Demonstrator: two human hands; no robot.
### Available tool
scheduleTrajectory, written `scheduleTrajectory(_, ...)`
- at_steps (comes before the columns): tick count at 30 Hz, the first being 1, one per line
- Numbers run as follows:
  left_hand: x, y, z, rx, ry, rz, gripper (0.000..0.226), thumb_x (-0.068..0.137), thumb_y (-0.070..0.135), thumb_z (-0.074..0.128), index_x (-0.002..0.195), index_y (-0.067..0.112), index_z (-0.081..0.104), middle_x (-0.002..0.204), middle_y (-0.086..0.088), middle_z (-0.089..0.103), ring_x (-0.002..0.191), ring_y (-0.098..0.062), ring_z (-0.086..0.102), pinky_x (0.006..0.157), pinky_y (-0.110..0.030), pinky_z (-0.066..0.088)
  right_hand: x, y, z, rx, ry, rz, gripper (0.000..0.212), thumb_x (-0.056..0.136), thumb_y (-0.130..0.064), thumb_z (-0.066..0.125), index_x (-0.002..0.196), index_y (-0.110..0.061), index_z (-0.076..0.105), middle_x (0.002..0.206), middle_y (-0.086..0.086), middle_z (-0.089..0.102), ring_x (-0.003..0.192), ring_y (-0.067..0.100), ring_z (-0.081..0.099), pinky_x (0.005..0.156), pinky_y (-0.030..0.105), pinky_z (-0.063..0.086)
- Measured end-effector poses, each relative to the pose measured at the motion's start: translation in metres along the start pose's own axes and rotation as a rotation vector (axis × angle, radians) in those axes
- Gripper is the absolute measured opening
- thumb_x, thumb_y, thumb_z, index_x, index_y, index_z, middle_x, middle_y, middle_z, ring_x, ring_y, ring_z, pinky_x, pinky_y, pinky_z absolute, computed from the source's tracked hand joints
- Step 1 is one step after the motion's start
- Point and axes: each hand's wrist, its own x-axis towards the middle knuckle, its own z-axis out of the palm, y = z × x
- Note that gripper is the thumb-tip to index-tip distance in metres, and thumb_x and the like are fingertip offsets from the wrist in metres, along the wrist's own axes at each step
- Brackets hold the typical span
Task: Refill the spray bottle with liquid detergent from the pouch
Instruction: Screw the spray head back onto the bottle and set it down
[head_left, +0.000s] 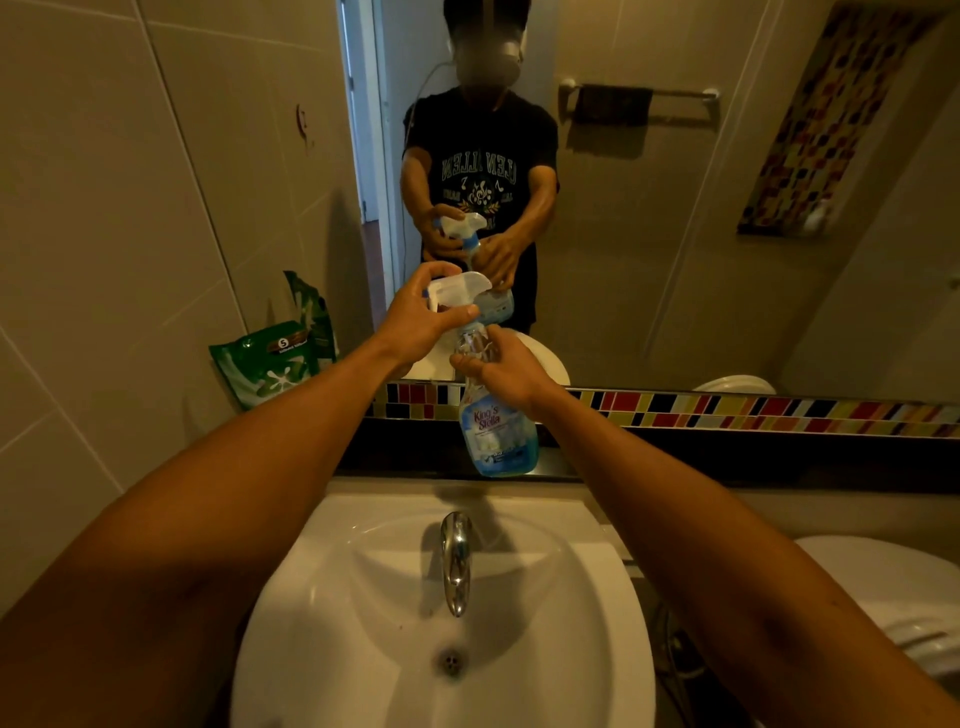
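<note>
Sink (363, 597) below, left hand (415, 317) fingers grasping sprayer head (460, 288), right hand (506, 371) grasping spray bottle (498, 431), part-full blue.

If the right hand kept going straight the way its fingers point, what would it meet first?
The right hand points left across the spray bottle neck it already touches; past that, probably the left hand, though depth is unclear.

Clear plastic spray bottle (493, 410), glossy white ceramic basin (363, 649), shiny chrome tap (455, 561).
</note>
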Motion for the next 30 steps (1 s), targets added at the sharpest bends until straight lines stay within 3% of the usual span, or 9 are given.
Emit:
scheduleTrajectory(5,0.0036,0.0003,-0.0038,0.004,-0.031,-0.027,0.047,0.082,0.010,0.077,0.112,0.042,0.058,0.118,0.001,0.058,0.113,-0.028,0.059,0.090,-0.039,0.057,0.0027,0.0003,-0.0017,-0.006,0.017,0.008,0.042,0.090,-0.032,0.076,0.126,-0.017,0.060,0.115,0.004,0.074,0.105,0.022,0.072,0.099,0.050,0.057)
scheduleTrajectory(11,0.0002,0.0030,-0.0012,-0.026,-0.018,-0.031,0.045,0.082,0.015,0.079,0.118,0.032,0.057,0.118,-0.003,0.060,0.105,-0.021,0.062,0.070,-0.020,0.054,0.0040,0.0005,0.0014,-0.047,0.013,0.017,0.046,0.086,-0.039,0.076,0.125,-0.020,0.059,0.114,0.003,0.074,0.104,0.023,0.072,0.098,0.052,0.057)
scheduleTrajectory(16,-0.0003,-0.0004,-0.0028,0.033,0.007,0.009,0.047,0.079,0.013,0.081,0.115,0.032,0.056,0.114,0.000,0.060,0.101,-0.021,0.062,0.071,-0.024,0.055,0.0040,0.0007,0.0029,-0.051,0.001,0.024,0.047,0.088,-0.037,0.075,0.127,-0.020,0.058,0.115,0.002,0.073,0.103,0.022,0.071,0.097,0.051,0.058)
scheduleTrajectory(22,0.0036,-0.0008,-0.0096,0.055,-0.025,-0.019,0.049,0.082,0.010,0.078,0.120,0.031,0.057,0.113,0.004,0.058,0.109,-0.027,0.061,0.085,-0.035,0.058,0.0037,0.0001,0.0026,-0.025,0.010,0.017,0.042,0.092,-0.031,0.075,0.128,-0.019,0.057,0.116,0.003,0.072,0.105,0.022,0.070,0.098,0.049,0.057)
scheduleTrajectory(25,0.0021,0.0023,-0.0089,0.007,-0.040,-0.053,0.049,0.081,0.013,0.079,0.119,0.035,0.057,0.117,-0.001,0.059,0.110,-0.028,0.061,0.086,-0.037,0.058,0.0032,-0.0026,0.0027,-0.017,0.014,0.004,0.037,0.093,-0.029,0.074,0.125,-0.020,0.057,0.116,0.005,0.071,0.105,0.023,0.069,0.098,0.048,0.057)
scheduleTrajectory(30,-0.0013,0.0050,-0.0041,-0.007,-0.008,-0.009,0.051,0.079,0.014,0.082,0.119,0.031,0.054,0.117,-0.003,0.059,0.104,-0.023,0.062,0.070,-0.023,0.056,0.0037,-0.0060,0.0039,-0.036,0.011,-0.006,0.035,0.092,-0.030,0.074,0.121,-0.021,0.057,0.116,0.006,0.072,0.105,0.025,0.070,0.096,0.050,0.057)
